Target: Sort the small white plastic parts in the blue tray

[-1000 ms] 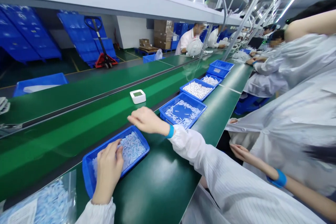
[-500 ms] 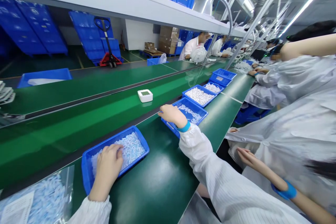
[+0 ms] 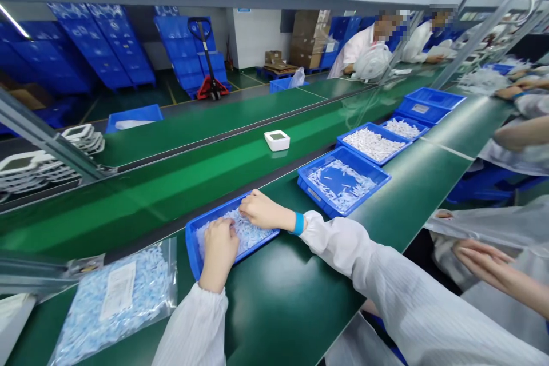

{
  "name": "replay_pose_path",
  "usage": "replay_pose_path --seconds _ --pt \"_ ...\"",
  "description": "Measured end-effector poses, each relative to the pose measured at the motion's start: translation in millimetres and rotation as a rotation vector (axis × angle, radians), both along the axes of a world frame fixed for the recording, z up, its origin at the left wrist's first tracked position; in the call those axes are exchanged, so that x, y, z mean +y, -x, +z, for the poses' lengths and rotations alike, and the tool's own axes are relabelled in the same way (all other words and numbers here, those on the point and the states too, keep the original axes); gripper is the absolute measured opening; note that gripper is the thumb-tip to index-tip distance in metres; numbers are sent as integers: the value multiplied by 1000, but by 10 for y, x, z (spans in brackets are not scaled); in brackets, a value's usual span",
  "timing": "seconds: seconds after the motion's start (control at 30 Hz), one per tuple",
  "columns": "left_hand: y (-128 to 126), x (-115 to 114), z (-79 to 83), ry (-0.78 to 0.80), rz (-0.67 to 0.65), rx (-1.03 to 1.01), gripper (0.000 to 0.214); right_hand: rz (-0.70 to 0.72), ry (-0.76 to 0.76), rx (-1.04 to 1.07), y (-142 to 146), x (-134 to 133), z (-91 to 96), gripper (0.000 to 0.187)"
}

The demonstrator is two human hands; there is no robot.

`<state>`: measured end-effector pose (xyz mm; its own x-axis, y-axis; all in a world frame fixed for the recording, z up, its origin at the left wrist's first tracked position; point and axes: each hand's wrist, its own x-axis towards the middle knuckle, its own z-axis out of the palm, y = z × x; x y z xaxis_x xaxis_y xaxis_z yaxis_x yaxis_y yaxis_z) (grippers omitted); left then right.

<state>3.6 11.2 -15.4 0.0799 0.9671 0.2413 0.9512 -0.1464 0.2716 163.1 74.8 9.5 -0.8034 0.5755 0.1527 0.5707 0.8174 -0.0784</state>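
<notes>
Both my hands are in a shallow blue tray (image 3: 191,245) of small white and blue packets (image 3: 251,234) on the green table. My left hand (image 3: 219,247) rests knuckles up on the packets, its fingers curled down into them. My right hand (image 3: 261,210), with a blue wrist band, reaches in from the right, fingers bent and pressed together on the packets. What either hand holds is hidden.
A clear bag of the same packets (image 3: 115,297) lies at the left. More blue trays of white parts (image 3: 343,178) (image 3: 372,143) line the table to the right. A small white device (image 3: 277,140) sits on the conveyor belt. Another person's hand (image 3: 484,263) is at the right.
My right hand came back from the second blue tray to the near tray beside my left hand. My view swung left and down.
</notes>
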Motion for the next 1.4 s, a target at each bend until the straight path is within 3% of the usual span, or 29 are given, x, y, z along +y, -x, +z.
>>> replay_pose_path --seconds 0.2,0.43,0.77,0.87,1.03,1.13,1.23,1.4 --pt "3 9 4 13 5 -26 30 26 -1 -33 -5 21 4 24" --pt "-3 -37 120 -71 31 -49 28 41 -27 -67 -1 21 5 32" --pt "25 -33 91 -154 48 -323 31 25 -16 32 -17 19 -19 21" --pt "22 -6 86 -212 19 -386 30 8 89 192 -29 48 -5 15" --pt "18 20 122 -235 -43 -428 27 -56 435 650 -6 39 94 12" --pt "20 13 143 -126 -19 -451 25 -67 692 914 63 -4 98 12" --pt "15 9 149 -2 -1 -493 25 -78 903 1021 136 -15 12 20" --pt "-1 36 116 -1 -48 -450 22 -67 894 1024 171 30 -128 27"
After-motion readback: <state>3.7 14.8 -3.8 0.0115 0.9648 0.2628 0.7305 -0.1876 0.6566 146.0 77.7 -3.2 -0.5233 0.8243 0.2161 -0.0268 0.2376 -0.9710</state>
